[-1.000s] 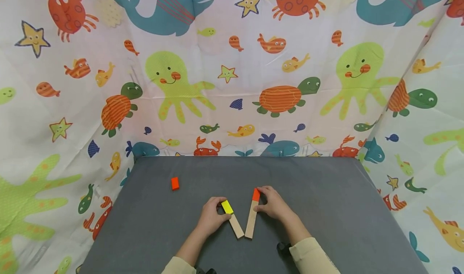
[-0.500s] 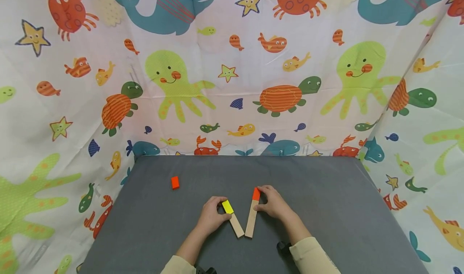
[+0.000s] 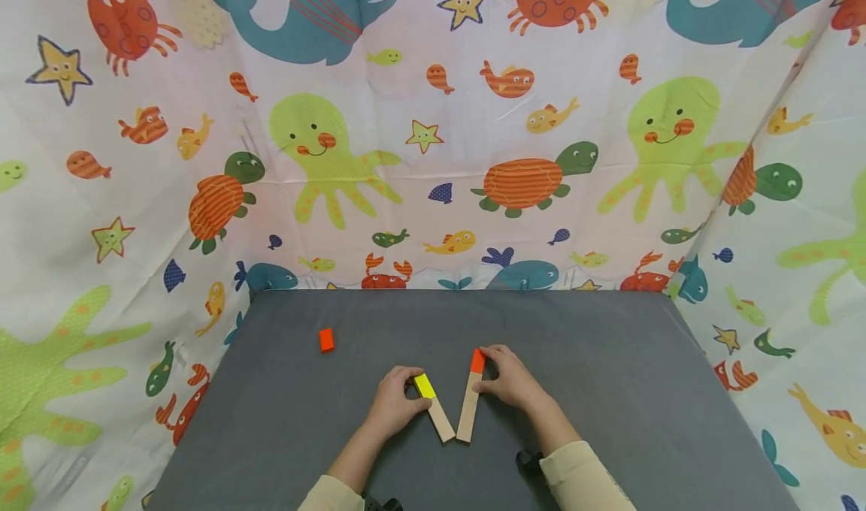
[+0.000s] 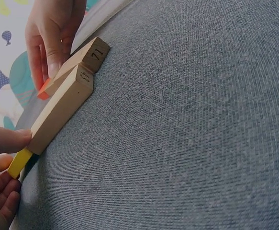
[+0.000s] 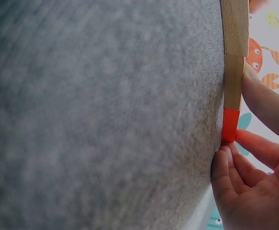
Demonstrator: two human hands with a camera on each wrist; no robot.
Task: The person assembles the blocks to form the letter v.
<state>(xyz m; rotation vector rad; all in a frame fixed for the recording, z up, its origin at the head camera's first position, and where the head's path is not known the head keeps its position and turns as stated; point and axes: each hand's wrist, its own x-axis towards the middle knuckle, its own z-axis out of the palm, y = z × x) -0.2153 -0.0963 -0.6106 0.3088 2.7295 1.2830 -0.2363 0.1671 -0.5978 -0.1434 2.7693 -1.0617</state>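
Observation:
Two rows of small wooden blocks form a V shape on the grey cloth, their near ends meeting. In the left row, a yellow block sits against the far end of a plain wooden block. The right row has an orange-red block at the far end of plain wood, where a seam shows in the right wrist view. My left hand holds the yellow block, its thumb at the joint with the wood. With fingers at the orange-red block's far end, my right hand rests its thumb on the wood.
Another orange-red block lies apart at the back left of the grey-covered table. Behind it and along the sides hangs a curtain printed with sea animals. The wood bears inked numbers on its near ends.

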